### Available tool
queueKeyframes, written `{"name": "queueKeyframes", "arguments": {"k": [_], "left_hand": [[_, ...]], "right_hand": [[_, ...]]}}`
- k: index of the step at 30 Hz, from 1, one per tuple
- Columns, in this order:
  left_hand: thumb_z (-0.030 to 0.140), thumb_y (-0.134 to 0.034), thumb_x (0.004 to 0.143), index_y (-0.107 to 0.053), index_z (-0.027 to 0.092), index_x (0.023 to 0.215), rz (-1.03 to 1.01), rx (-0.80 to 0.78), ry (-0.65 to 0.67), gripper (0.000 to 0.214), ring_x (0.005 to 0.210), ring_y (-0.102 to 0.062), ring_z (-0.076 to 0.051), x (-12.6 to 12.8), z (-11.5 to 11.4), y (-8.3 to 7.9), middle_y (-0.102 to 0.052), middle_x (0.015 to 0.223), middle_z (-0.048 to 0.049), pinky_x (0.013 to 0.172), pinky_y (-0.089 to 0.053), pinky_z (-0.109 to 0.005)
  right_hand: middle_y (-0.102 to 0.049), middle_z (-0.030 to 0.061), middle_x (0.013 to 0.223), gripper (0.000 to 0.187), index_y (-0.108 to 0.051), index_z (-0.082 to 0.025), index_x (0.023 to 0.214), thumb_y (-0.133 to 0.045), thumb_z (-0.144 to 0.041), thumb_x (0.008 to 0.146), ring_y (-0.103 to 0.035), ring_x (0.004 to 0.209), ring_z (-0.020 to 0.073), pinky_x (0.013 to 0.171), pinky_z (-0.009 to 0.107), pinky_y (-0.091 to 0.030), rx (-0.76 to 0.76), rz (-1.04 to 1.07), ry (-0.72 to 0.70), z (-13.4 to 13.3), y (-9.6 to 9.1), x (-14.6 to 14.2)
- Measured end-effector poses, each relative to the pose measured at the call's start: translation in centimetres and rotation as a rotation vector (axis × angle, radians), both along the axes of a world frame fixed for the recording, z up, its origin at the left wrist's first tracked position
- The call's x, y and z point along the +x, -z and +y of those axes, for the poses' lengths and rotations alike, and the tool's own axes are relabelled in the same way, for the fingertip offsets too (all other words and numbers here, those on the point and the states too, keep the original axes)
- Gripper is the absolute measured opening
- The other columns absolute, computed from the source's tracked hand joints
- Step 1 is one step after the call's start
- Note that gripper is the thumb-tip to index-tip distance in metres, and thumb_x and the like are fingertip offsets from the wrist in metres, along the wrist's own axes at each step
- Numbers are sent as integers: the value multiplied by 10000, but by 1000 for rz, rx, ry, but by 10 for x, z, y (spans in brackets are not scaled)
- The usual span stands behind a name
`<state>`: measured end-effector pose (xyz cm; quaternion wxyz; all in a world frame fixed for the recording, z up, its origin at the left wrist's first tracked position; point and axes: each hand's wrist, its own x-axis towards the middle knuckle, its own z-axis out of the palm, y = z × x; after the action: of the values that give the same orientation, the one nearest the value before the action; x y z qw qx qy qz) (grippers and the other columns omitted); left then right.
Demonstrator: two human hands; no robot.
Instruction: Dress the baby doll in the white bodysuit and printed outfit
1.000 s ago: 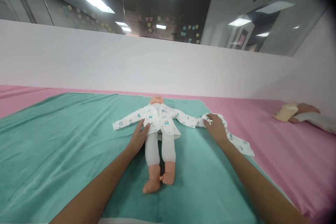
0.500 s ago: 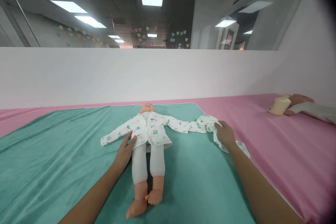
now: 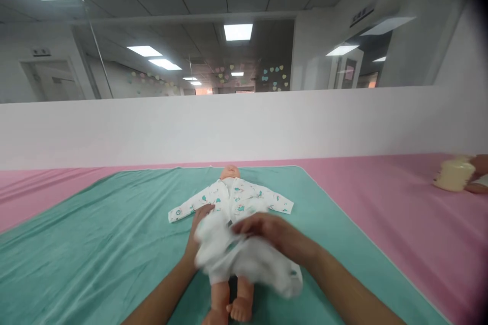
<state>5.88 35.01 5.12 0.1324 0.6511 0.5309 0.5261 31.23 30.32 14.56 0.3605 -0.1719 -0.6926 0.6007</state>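
Note:
A baby doll [image 3: 232,198] lies on its back on a teal blanket [image 3: 95,244], dressed in a white printed top with both sleeves spread out. My right hand [image 3: 274,233] holds a white patterned garment [image 3: 251,261], blurred by motion, over the doll's legs. My left hand [image 3: 200,228] is at the doll's hip on its left side, touching the same garment; its fingers are partly hidden behind the cloth. The doll's bare feet [image 3: 232,310] show below the garment.
The blanket lies on a pink surface [image 3: 400,228] that runs along a low white wall [image 3: 229,127]. At the far right another person's hand [image 3: 478,175] holds a cream bottle [image 3: 453,175] on the pink surface.
My right hand has carried the white garment from the blanket's right side to above the doll's legs. My left hand has stayed by the doll's hip. The view has tilted upward.

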Motion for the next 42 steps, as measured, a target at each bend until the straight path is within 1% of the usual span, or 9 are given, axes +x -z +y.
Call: {"name": "queueKeyframes", "arguments": {"k": [2,5,8,16,23,28,32,39,42], "left_hand": [[364,-477,837,-550,193,1094,16,22,4,317,1199,-437,-248,0,-1,-1,-507,1211,-105,1047,-328,-476],[353,-462,857,-552,215,1091,40,17,18,286,1208,-433,-230,2,-6,-5,-497,1227,-88,1041,-339,-468],[329,-467,858,-556,206,1068,48,9,34,259,1215,-431,-224,4,-9,-6,-492,1235,-92,1053,-331,-455],[291,-478,863,-552,205,1049,44,-12,61,218,1222,-412,-187,7,-12,-11,-479,1240,-78,1078,-294,-395],[282,-478,864,-565,199,1032,106,12,81,207,1205,-425,-180,8,-19,-15,-508,1235,-71,1070,-297,-363],[278,-471,867,-587,192,1015,167,63,115,207,1166,-449,-181,11,-21,-19,-557,1173,-65,1039,-315,-343],[364,-421,889,-589,190,899,163,-104,70,242,896,-538,-170,5,-37,-39,-609,908,-28,817,-412,-295],[488,-606,735,-582,231,979,223,-632,210,355,658,-533,-167,-8,-127,-57,-625,815,4,568,-365,-243],[401,-622,724,-592,245,989,201,-686,224,309,722,-566,-193,-7,-153,-51,-639,835,3,590,-376,-246]], "right_hand": [[-593,57,1182,340,-610,-236,1124,-535,-445,866,-532,1106,220,980,388,-402,283,-245,4,1,8,-28],[-573,52,1198,270,-582,-235,1130,-537,-315,877,-488,1134,206,1028,396,-338,679,-420,286,7,37,-48],[-560,46,1227,235,-570,-236,1115,-475,-236,900,-476,1161,194,1068,398,-291,809,-457,367,13,66,-50],[-603,44,1140,161,-587,-242,985,-447,-220,909,-513,1096,213,1000,426,-340,793,-349,419,20,75,-47],[-599,32,913,185,-584,-213,933,-451,-332,884,-537,829,178,752,313,-421,377,-267,1026,54,73,-2],[-547,30,863,150,-621,-190,840,-516,-282,786,-505,732,148,704,287,-411,439,-397,1084,71,80,13],[-557,41,916,120,-586,-190,796,-498,-238,731,-523,805,159,702,268,-413,442,-310,1210,71,72,24],[-615,9,820,98,-533,-186,753,-451,-200,700,-552,816,170,730,275,-400,240,-234,810,65,60,40],[-589,-2,703,136,-557,-171,739,-503,-292,771,-530,662,140,626,252,-398,80,-355,424,49,41,37]]}}
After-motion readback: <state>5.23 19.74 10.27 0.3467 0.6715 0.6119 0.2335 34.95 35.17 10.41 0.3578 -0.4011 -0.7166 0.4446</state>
